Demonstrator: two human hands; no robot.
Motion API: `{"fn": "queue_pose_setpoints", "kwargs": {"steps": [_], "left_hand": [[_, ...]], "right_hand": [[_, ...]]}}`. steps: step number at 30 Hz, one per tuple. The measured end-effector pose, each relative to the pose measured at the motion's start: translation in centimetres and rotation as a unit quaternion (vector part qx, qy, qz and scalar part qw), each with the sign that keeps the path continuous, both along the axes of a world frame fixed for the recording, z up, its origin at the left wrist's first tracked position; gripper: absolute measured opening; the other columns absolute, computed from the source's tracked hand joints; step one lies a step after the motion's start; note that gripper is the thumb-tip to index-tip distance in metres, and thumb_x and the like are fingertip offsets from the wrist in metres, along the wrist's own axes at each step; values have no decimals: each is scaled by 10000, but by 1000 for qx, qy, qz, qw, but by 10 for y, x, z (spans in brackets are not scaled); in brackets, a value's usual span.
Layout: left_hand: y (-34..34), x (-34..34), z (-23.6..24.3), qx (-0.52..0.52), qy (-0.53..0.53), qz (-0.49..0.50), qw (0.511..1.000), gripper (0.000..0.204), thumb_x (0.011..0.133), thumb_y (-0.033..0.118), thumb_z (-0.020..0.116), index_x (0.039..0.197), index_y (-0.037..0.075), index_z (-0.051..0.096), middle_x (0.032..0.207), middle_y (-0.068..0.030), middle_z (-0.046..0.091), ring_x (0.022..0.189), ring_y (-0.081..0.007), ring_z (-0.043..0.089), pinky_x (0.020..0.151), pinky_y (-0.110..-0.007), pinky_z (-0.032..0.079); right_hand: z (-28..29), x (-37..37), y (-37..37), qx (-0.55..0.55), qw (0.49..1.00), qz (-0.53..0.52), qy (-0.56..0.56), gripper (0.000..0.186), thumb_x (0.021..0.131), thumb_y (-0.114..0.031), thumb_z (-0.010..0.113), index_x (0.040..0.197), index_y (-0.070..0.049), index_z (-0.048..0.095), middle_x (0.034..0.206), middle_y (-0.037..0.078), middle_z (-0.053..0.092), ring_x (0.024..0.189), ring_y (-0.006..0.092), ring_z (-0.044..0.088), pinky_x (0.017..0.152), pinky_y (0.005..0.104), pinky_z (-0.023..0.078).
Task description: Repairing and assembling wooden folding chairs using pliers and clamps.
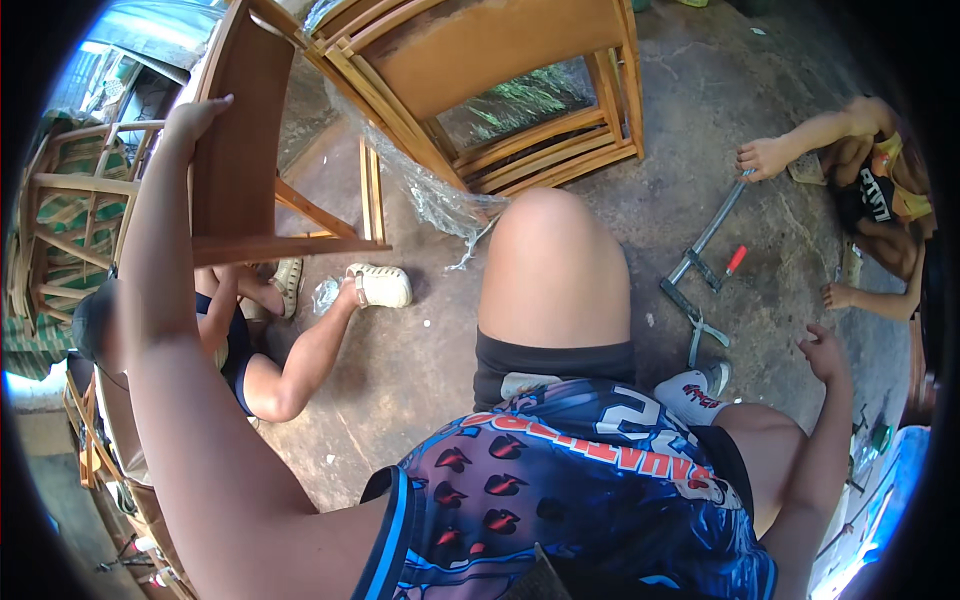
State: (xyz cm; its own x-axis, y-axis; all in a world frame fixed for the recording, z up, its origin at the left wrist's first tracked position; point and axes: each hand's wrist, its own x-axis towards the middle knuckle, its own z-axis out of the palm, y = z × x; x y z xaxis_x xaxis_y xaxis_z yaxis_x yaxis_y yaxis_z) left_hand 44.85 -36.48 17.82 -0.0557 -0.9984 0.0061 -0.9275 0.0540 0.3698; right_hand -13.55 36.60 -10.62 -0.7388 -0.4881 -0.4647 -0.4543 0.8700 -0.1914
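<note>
My left arm is raised, and my left hand (195, 120) is closed over the edge of a brown wooden furniture piece (235, 160), a flat panel with slim wooden rails. The piece stands upright at the upper left, its lower rail reaching toward the middle. My right hand (825, 355) is out at the right above the floor, fingers partly stretched and nothing in it. Nearest to it is a long metal bar clamp (700, 250) with a red handle (737, 261). A co-worker's hand (765, 158) touches the clamp's far end.
Similar wooden frames (500, 75) stand stacked at the top, clear plastic wrap (430, 195) beside them. At the left sits a person wearing a light clog (383, 286); a slatted wooden chair (85, 200) is behind. Another person crouches at the right. My bent knee (555, 265) is in the middle.
</note>
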Motion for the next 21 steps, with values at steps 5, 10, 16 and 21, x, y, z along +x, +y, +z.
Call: {"fn": "queue_pose_setpoints", "kwargs": {"steps": [5,10,16,21], "left_hand": [[-79,-24,-9,8,-23,3,1000,676,751,418,791,1147,-102,617,996,-169,695,872,-239,693,765,-327,546],[-139,-45,-38,-153,-256,-26,954,799,699,659,687,1150,1,670,1197,-201,645,1130,-323,608,962,-378,457],[-187,-69,-48,-126,-316,-81,937,653,764,505,636,1165,-10,650,1161,-241,642,1117,-353,611,949,-401,467],[-204,-57,-75,-208,-267,-51,940,532,767,316,552,1191,4,628,1145,-255,642,1115,-366,607,952,-416,464]], "right_hand": [[-15,-4,5,-37,995,-58,-70,548,801,-222,710,1254,51,568,835,133,659,713,186,629,674,314,500],[-29,-4,9,-21,994,-82,-65,540,804,-204,707,1254,56,561,783,121,651,666,178,613,647,315,493],[-42,-2,20,23,988,-128,-86,525,806,-203,703,1240,58,563,783,131,656,635,184,618,606,327,495],[-38,2,-4,49,979,-164,-107,521,806,-197,698,1236,63,558,804,152,664,605,197,626,553,337,496]]}}
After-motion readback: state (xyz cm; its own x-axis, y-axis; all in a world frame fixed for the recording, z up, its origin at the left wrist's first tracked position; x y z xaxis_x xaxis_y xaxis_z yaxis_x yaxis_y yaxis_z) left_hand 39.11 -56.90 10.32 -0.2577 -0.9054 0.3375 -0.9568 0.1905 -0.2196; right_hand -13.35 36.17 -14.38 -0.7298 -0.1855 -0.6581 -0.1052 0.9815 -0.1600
